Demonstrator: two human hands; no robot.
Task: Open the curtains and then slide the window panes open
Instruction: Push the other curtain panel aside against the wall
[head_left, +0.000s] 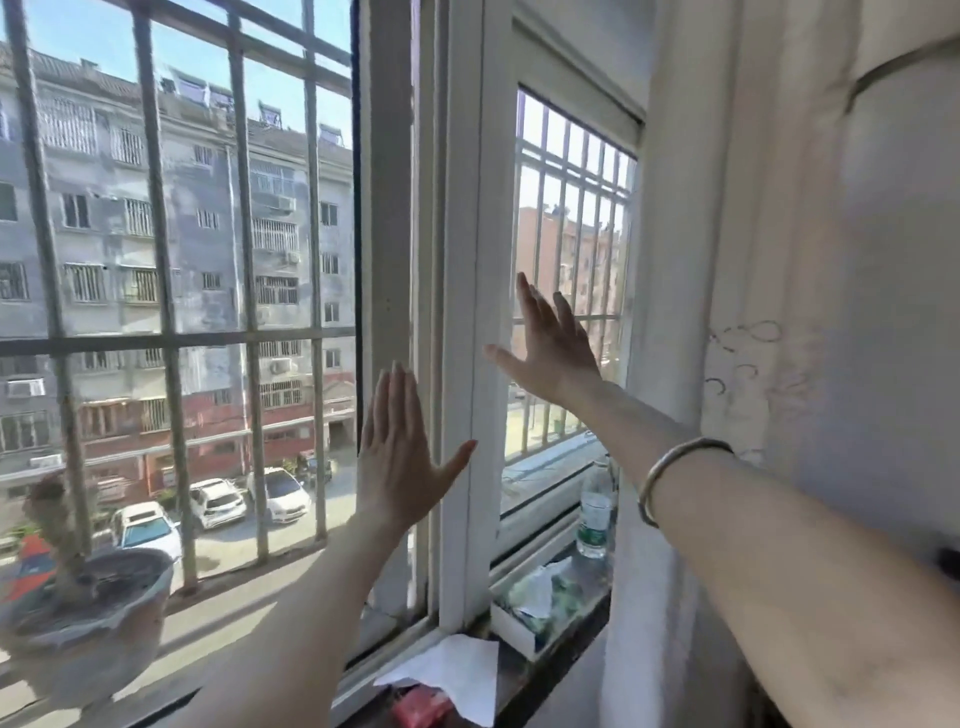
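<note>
Curtain (810, 260): white, gathered at the right.
Window panes (566, 291): white-framed, stacked right of centre; left side open.

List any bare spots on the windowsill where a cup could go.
Little is free. The windowsill is crowded: a red item under white paper, then an open white box of crumpled items, then a plastic bottle by the curtain. Only a narrow strip along the sill's inner edge looks bare. Outside, the ledge right of the plant pot is open.

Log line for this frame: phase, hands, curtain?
phase: sliding panes | left hand: flat, open, at window frame | right hand: flat, open, on pane | curtain: pulled aside right
</note>
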